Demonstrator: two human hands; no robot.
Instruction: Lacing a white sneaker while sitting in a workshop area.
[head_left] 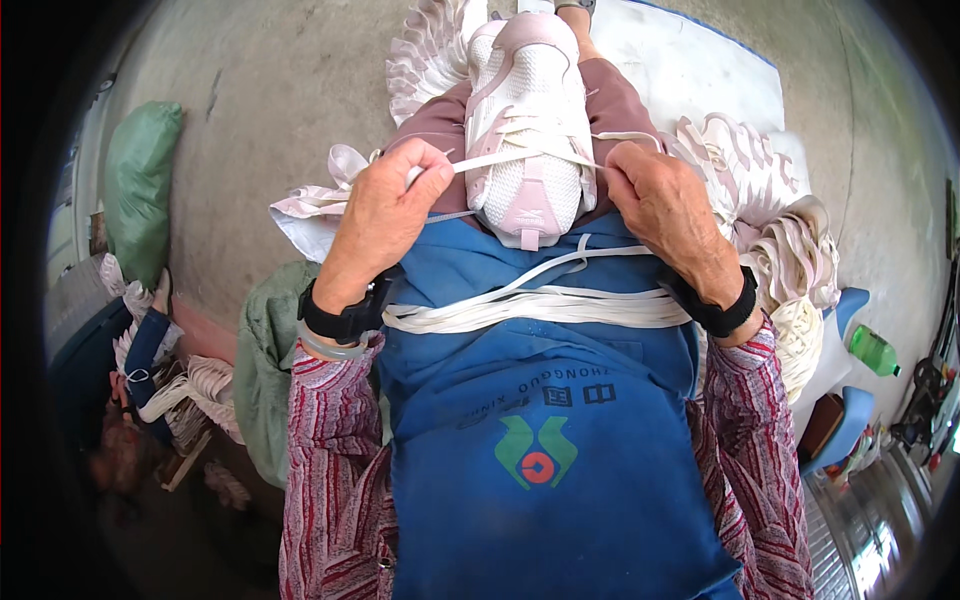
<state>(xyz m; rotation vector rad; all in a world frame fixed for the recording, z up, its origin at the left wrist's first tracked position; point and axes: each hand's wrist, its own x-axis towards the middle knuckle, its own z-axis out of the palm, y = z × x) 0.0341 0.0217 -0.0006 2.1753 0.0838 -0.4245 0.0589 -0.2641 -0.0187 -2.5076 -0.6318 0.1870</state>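
Observation:
A white and pale pink sneaker (527,120) rests upside-facing on my lap, toe pointing away, tongue toward me. My left hand (392,205) pinches one end of a flat white shoelace (500,158) that crosses the shoe's eyelets. My right hand (660,200) grips the other end of the same lace at the shoe's right side. Both hands pull the lace taut across the shoe. A bundle of loose white laces (540,305) lies across my blue apron (540,430) just below the shoe.
Piles of pale shoe uppers (760,190) lie to the right and beyond the shoe. A green sack (140,180) stands at far left, a green cloth bundle (265,350) by my left elbow. A green bottle (873,352) and blue stool (845,420) sit at right on the concrete floor.

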